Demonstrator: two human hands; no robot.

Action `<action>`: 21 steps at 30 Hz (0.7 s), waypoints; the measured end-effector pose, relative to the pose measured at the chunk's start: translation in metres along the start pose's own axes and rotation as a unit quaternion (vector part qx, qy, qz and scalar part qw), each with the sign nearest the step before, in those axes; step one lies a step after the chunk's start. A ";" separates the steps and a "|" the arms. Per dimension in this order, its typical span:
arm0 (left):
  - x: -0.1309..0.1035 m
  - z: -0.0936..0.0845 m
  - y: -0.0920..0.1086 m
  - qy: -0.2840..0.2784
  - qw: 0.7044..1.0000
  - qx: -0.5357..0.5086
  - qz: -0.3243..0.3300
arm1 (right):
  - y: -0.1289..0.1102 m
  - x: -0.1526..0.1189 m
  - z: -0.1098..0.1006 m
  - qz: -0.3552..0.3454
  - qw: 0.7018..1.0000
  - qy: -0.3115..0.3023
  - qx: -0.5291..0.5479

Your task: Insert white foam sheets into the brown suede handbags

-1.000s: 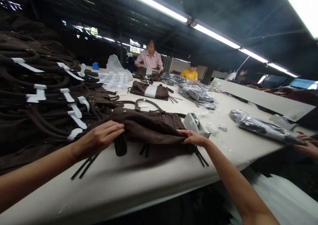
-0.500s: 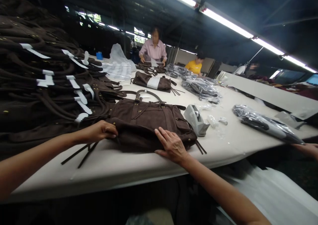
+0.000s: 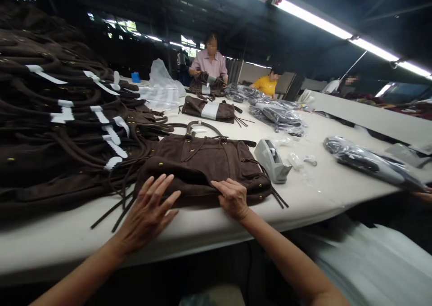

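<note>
A dark brown handbag (image 3: 209, 162) lies on the pale table in front of me, its two handles pointing away and its near side facing me. My left hand (image 3: 148, 211) is open, fingers spread against the bag's near left corner. At the middle of the near edge, my right hand (image 3: 232, 198) is closed, pinching the bag's fabric between thumb and fingers. The fabric bulges up in a fold between my hands. Thin dark straps trail from both ends of the bag.
Brown handbags with white-wrapped handles (image 3: 67, 112) are heaped at left. A grey tape dispenser (image 3: 272, 161) stands right of my bag. Beyond are another brown bag (image 3: 209, 109), plastic-wrapped bags (image 3: 278, 114) and a person in pink (image 3: 211, 65). Another wrapped bag (image 3: 371, 162) lies at right, near someone's hand.
My left hand has let go of the bag's left corner and moved nearer, its fingers now spread. My right hand has gone from lying flat to pinching the near edge.
</note>
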State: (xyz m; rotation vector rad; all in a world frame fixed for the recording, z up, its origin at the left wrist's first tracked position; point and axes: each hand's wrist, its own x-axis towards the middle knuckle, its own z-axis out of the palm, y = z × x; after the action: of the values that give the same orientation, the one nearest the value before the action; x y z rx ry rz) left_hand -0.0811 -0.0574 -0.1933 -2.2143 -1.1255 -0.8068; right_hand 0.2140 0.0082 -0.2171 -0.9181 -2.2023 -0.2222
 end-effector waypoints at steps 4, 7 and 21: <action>0.021 0.016 0.029 0.026 0.998 0.031 0.050 | -0.002 0.000 0.005 0.026 0.999 -0.015 -0.012; 0.030 0.028 0.020 0.047 0.991 0.057 0.110 | -0.002 0.000 0.006 0.038 0.999 -0.029 -0.024; 0.040 0.011 -0.007 -0.018 0.991 -0.118 0.066 | 0.040 -0.034 -0.045 -0.128 0.981 -0.070 -0.129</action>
State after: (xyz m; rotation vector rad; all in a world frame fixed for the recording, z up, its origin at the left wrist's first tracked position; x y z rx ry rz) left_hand -0.0644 -0.0254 -0.1711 -2.4768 -0.9286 -0.8846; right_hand 0.2822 0.0006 -0.2124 -0.8035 -2.4607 -0.5935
